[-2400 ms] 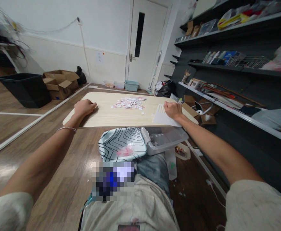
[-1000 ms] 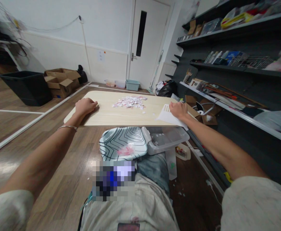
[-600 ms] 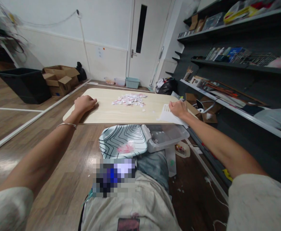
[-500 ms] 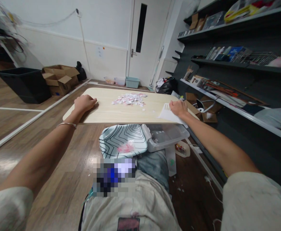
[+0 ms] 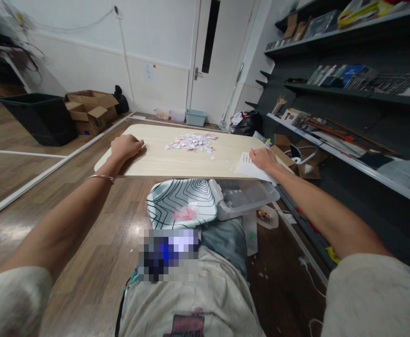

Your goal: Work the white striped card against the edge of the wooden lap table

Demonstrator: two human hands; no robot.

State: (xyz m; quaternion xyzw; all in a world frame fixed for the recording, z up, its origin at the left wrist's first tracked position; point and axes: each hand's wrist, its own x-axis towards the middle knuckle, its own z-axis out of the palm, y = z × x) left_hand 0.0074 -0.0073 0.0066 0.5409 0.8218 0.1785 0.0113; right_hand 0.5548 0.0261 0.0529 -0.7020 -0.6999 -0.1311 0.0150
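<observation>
Right edge of tabletop (image 5: pixel 177 164): right hand (image 5: pixel 263 159) curled, gripping white slotted sheet (image 5: pixel 244 164), long axis along that edge; left hand (image 5: pixel 126 146), loose empty fist, at left edge; paper scraps (image 5: pixel 191 141) midway between.

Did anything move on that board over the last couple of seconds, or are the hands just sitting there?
Nothing visibly moved; only the camera's view shifted slightly. The left hand stays curled on the left edge of the wooden board, the right hand stays on the white sheet at its right edge, and the heap of paper scraps lies between them as before.
</observation>
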